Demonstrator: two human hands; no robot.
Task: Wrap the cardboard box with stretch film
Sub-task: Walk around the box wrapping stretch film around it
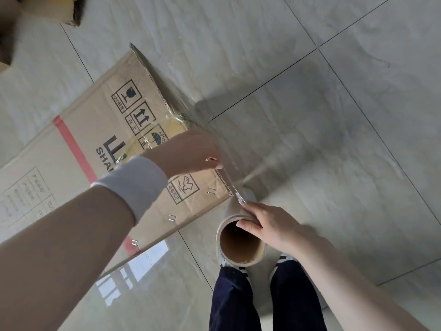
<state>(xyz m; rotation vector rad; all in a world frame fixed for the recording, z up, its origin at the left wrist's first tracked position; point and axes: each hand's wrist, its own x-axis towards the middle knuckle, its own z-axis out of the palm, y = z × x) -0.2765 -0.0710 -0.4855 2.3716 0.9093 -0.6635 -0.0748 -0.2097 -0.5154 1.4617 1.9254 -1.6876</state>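
Cardboard box (78,149) reads "SHA", right hand (269,225) grips film roll (231,212).

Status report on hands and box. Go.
Left hand on film at cardboard box edge, grip unclear. Right hand grips stretch film roll. Film stretched roll to box. Nothing blocking.

A white cuff (133,185) bands the left wrist, with dark navy trousers (238,302) and white, dark-striped shoes (284,259).

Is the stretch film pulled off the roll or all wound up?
Pulled out: a clear sheet runs from the roll to the box.
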